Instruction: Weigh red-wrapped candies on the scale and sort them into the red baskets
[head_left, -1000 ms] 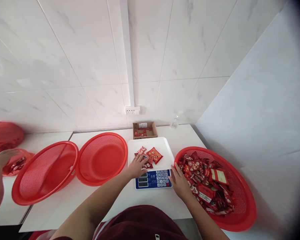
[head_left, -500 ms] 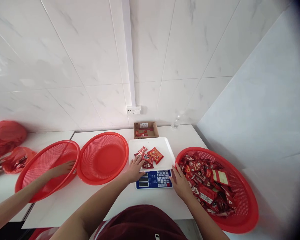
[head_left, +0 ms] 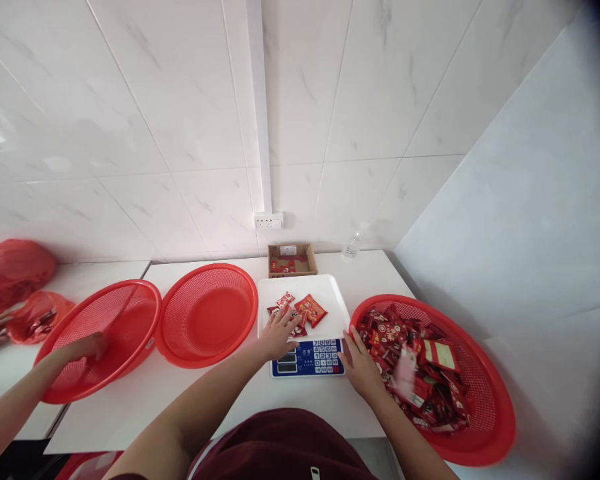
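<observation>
On the blue and white digital scale (head_left: 309, 363) sits a white tray (head_left: 330, 287) with several small red snack packets (head_left: 311, 311) on it. My left hand (head_left: 279, 333) lies over the packets at the tray's front left, fingers spread, covering some of them. Whether its fingertips press on a packet, I cannot tell. My right hand (head_left: 361, 367) rests at the scale's front right corner, fingers stretched out, beside the rim of a red basket (head_left: 495, 420). Heaped in that basket are many red packets (head_left: 395, 333), with a blurred pale pink shape (head_left: 407, 373) over them.
A red basket (head_left: 215, 307) with nothing in it stands left of the scale. Another person's hand (head_left: 87, 348) is inside a further tilted red basket (head_left: 63, 373). Behind the scale are a cardboard box (head_left: 293, 267) and a clear bottle (head_left: 351, 245). Red plastic bags (head_left: 17, 267) lie far left.
My left hand has shifted slightly right across the packets. My right hand stays put. A blurred pale shape appears over the right basket. The other person's hand has moved left within its basket.
</observation>
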The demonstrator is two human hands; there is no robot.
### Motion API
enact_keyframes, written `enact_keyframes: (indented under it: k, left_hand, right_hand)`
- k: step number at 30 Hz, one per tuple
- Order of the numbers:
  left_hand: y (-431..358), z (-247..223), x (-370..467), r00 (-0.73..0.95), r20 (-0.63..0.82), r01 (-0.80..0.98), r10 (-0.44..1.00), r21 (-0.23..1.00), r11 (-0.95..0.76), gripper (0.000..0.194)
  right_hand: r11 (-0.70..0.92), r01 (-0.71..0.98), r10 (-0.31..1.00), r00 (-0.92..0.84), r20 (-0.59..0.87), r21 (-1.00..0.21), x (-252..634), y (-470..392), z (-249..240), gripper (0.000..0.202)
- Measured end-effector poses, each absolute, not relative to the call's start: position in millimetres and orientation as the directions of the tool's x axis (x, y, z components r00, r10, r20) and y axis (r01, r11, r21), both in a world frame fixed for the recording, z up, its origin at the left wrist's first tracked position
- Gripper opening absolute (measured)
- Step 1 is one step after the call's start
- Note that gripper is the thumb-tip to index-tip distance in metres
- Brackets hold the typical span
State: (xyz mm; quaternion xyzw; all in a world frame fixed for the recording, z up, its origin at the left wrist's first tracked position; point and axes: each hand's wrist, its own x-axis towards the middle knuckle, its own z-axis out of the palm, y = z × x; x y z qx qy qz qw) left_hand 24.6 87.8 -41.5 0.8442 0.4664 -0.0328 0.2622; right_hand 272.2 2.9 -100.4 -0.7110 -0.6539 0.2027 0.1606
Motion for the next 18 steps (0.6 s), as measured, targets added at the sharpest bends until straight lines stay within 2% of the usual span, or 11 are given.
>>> enact_keyframes:
  k: [4,10,12,15,18]
  left_hand:
    - [91,-44,24,0.573,-0.326,0.807,0.752,0.381,-0.45,0.072]
    - [84,-43,13,0.557,-0.308,0.807,0.772,0.421,-0.414,0.073]
    - [84,-44,9,0.506,-0.289,0.824,0.812,0.441,-0.356,0.072]
    - [87,-47,4,0.391,-0.22,0.857,0.894,0.441,-0.266,0.061]
    - [92,-48,0,0.338,-0.166,0.874,0.926,0.42,-0.244,0.05]
  right_hand:
    - [-0.092,0.854,0.996,0.069,-0.064,-0.512,272,3,-100,0.055]
    - [-0.078,0.858,0.997,0.062,-0.048,-0.507,272,2,-100,0.055]
    - [-0.085,0.861,0.996,0.065,-0.057,-0.501,272,2,-100,0.055]
    - [-0.095,0.86,0.995,0.067,-0.073,-0.501,272,2,-99,0.056]
    - [-0.102,0.857,0.994,0.068,-0.085,-0.506,272,2,-99,0.056]
